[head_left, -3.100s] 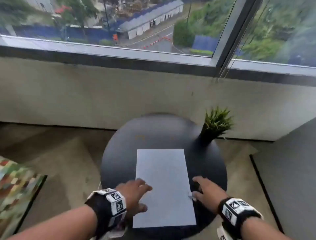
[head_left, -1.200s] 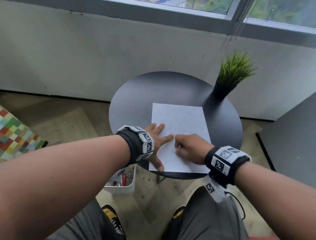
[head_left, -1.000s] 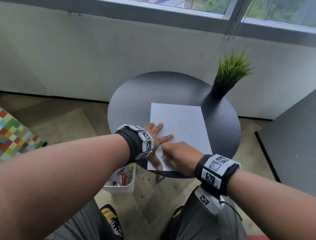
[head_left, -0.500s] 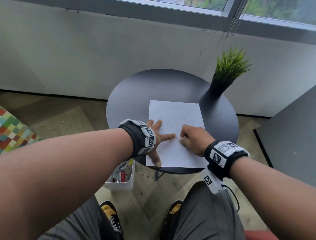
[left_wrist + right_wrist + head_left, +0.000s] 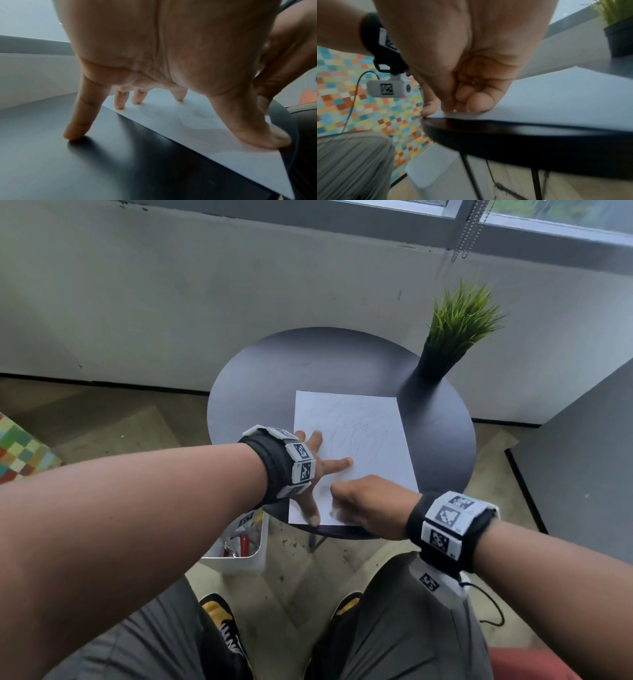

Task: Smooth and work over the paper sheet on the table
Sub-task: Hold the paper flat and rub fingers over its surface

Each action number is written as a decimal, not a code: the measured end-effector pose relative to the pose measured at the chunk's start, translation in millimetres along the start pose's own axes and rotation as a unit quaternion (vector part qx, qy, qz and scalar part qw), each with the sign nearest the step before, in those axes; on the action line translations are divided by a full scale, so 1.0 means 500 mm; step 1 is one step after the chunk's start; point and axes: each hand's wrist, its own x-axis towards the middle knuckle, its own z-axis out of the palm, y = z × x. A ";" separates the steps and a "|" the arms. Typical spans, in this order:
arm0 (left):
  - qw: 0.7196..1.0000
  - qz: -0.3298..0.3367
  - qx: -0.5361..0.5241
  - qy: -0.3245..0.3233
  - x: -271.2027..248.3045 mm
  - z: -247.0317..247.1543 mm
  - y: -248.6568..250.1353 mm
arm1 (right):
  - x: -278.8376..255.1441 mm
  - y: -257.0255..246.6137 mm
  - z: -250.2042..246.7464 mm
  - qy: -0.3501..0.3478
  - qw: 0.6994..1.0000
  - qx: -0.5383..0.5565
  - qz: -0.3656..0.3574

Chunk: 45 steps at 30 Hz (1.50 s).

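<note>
Nearest, at the lower middle of the head view, the right hand (image 5: 368, 505) is bunched, its curled fingers (image 5: 481, 100) pressed to the paper sheet (image 5: 363, 440) right at the bench (image 5: 260, 378) edge; whether it pinches anything small I cannot tell. The sheet's near edge sits at that rim, so a hard stroke toward the person could, I reckon, drag it off or crease it.

Just beyond, the left hand (image 5: 317, 463) is spread, pinning the sheet's left side. The left wrist view shows what the head view hides: the little finger (image 5: 77, 121) stands on bare bench, the others on paper. If that hold slips, the sheet may swivel.

Farthest, upper right, the potted plant (image 5: 452, 337) stands just past the sheet's far corner; a shoved sheet could nudge it.
</note>
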 end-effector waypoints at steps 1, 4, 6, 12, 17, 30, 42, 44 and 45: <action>1.000 0.000 0.002 0.001 0.001 0.000 0.001 | 0.001 0.017 -0.011 -0.002 1.000 0.004 0.016; 1.000 0.000 0.002 0.006 -0.001 -0.001 0.003 | 0.011 0.067 -0.034 0.108 0.983 0.016 0.146; 1.000 0.000 0.002 0.005 -0.001 -0.004 0.005 | 0.011 0.047 -0.018 0.137 0.979 0.004 0.151; 1.000 -0.010 0.018 -0.002 0.002 -0.010 0.012 | -0.006 0.030 -0.015 0.024 0.999 0.016 0.046; 1.000 -0.004 0.020 -0.001 -0.001 -0.008 0.005 | 0.005 0.043 -0.009 0.125 0.981 -0.002 0.146; 0.999 -0.011 -0.050 0.012 -0.005 0.004 0.012 | 0.003 0.044 -0.005 0.098 0.962 0.049 0.249; 0.997 0.004 -0.069 0.025 0.004 0.019 0.015 | 0.008 0.038 -0.018 0.106 0.973 -0.012 0.204; 0.998 0.002 -0.066 0.016 0.009 0.016 0.017 | 0.003 0.002 0.002 0.081 0.988 -0.006 0.133; 0.998 0.000 -0.061 0.013 0.010 0.015 0.016 | -0.006 -0.019 0.011 0.047 0.996 0.003 0.082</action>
